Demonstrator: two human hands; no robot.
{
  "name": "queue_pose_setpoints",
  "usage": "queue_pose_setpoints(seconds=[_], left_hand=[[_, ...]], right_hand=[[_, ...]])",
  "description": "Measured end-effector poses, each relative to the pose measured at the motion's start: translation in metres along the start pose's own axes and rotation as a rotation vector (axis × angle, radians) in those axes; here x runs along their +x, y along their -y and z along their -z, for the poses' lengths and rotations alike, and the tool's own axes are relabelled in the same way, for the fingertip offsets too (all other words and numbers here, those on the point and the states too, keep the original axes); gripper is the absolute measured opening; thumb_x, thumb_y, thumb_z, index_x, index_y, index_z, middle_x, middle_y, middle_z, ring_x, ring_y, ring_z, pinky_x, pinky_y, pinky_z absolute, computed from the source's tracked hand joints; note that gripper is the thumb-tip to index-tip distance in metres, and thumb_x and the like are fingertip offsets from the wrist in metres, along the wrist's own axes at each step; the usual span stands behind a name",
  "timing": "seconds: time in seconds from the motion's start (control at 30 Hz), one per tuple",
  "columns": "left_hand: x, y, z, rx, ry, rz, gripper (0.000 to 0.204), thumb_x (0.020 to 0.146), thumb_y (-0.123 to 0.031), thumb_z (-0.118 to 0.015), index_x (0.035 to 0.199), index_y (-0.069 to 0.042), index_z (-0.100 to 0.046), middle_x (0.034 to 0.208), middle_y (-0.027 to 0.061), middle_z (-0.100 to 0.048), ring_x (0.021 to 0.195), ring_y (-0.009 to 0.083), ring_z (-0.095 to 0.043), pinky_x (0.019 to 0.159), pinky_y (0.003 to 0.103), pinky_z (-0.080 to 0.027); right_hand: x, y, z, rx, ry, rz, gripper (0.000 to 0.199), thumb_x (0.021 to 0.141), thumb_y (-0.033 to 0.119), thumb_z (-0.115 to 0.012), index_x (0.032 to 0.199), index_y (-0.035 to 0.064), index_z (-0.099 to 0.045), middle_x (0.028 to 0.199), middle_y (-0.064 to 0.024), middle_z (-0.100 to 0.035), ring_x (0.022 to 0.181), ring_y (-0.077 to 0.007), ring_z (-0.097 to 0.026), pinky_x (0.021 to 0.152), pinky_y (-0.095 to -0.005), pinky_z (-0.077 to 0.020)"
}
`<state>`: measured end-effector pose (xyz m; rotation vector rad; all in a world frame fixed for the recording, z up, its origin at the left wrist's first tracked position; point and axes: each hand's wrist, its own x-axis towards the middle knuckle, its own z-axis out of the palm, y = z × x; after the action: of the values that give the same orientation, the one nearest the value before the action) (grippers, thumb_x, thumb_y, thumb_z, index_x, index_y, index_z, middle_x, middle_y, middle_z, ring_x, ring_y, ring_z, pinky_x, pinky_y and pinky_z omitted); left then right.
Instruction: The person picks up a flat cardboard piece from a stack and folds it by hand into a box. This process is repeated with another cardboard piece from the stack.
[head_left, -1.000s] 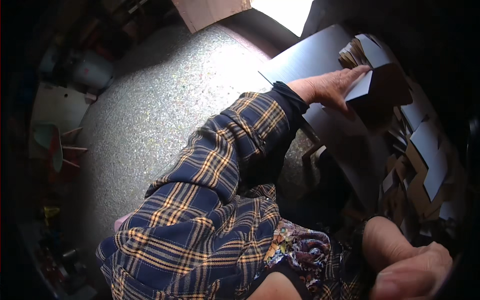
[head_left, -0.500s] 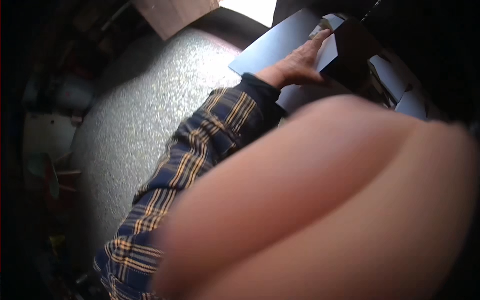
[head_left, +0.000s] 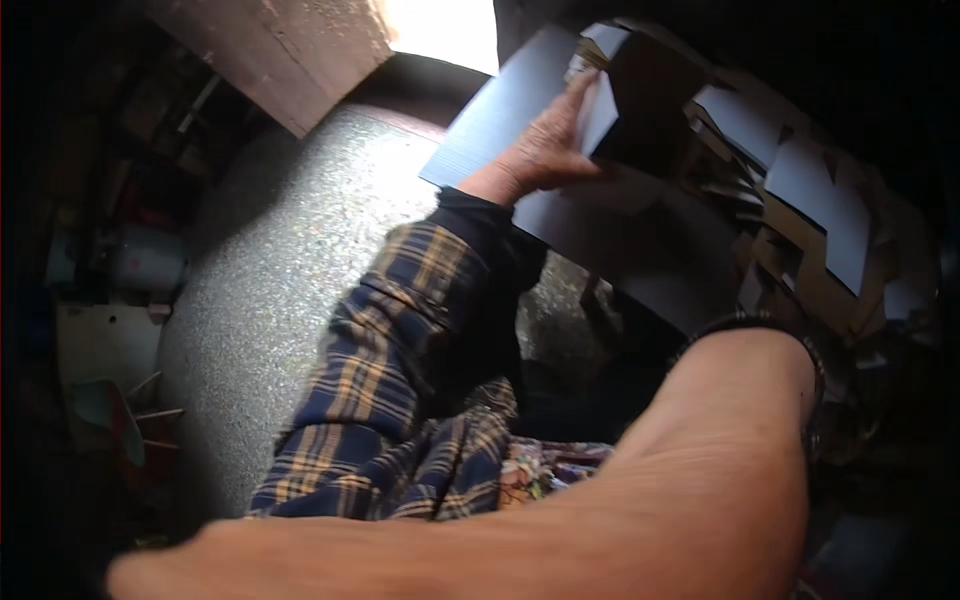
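Observation:
In the upper middle, my left hand, in a plaid sleeve with a dark cuff, grips an upright flap of a folded bluish-white cardboard sheet. Its thumb points right and its fingers reach up along the flap. A bare arm crosses the lower right, with a dark beaded band at its far end. My right hand is hidden in shadow past that band, so its fingers do not show. To the right lie several overlapping cut cardboard pieces, white on one face and brown on the other.
Speckled grey floor spreads at the left, with bright light at its far end. A worn wooden panel juts in at the top. Along the dark left side stand a pale container and a green-and-red object. Patterned cloth shows between my arms.
The view has shifted, so my left hand and the cardboard appear farther left. The bare arm has dropped lower in the picture, uncovering its beaded band and more cardboard pieces.

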<state>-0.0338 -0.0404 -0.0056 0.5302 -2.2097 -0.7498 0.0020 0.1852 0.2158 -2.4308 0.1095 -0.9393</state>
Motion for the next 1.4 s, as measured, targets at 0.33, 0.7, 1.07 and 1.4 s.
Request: queue_pose_setpoints(seconds=[0.33, 0.7, 1.07, 1.4], left_hand=[[-0.006, -0.032, 0.021, 0.19, -0.04, 0.012, 0.092, 0.072, -0.036, -0.076, 0.143, -0.009, -0.023, 0.135, 0.0225, -0.044, 0.127, 0.0349, -0.043, 0.106, 0.044, -0.036], [-0.019, 0.015, 0.033, -0.056, -0.239, 0.172, 0.12, 0.063, -0.023, -0.089, 0.149, -0.019, -0.006, 0.135, 0.0217, -0.044, 0.123, 0.034, -0.046, 0.101, 0.046, -0.044], [-0.293, 0.121, 0.193, -0.085, -0.745, 0.567, 0.05, 0.086, -0.016, -0.069, 0.126, -0.009, -0.041, 0.117, 0.0025, -0.052, 0.101, 0.0148, -0.052, 0.087, 0.031, -0.045], [-0.516, 0.028, 0.101, 0.67, 0.936, 0.535, 0.056, 0.08, -0.029, -0.068, 0.119, 0.007, -0.053, 0.122, 0.0335, -0.051, 0.116, 0.0443, -0.048, 0.098, 0.044, -0.041]], right_hand=[[0.002, -0.017, 0.02, -0.386, 0.308, -0.112, 0.014, 0.076, 0.015, -0.067, 0.088, 0.0089, -0.071, 0.088, -0.0137, -0.069, 0.08, -0.0207, -0.068, 0.061, -0.0367, -0.0544], [-0.148, -0.132, 0.021, -0.649, -0.59, -0.733, 0.013, 0.071, -0.003, -0.05, 0.072, 0.0051, -0.06, 0.068, -0.0105, -0.063, 0.061, -0.0242, -0.062, 0.059, -0.0334, -0.049], [-0.296, -0.15, 0.057, -0.328, -0.789, -1.192, 0.018, 0.069, 0.003, -0.05, 0.075, 0.0028, -0.067, 0.069, -0.0119, -0.065, 0.064, -0.0216, -0.064, 0.063, -0.0323, -0.0501], [-0.328, -0.121, 0.087, -0.542, -0.889, -1.177, 0.016, 0.075, 0.004, -0.054, 0.082, 0.0028, -0.068, 0.073, -0.0081, -0.065, 0.068, -0.0179, -0.062, 0.066, -0.0297, -0.0502]])
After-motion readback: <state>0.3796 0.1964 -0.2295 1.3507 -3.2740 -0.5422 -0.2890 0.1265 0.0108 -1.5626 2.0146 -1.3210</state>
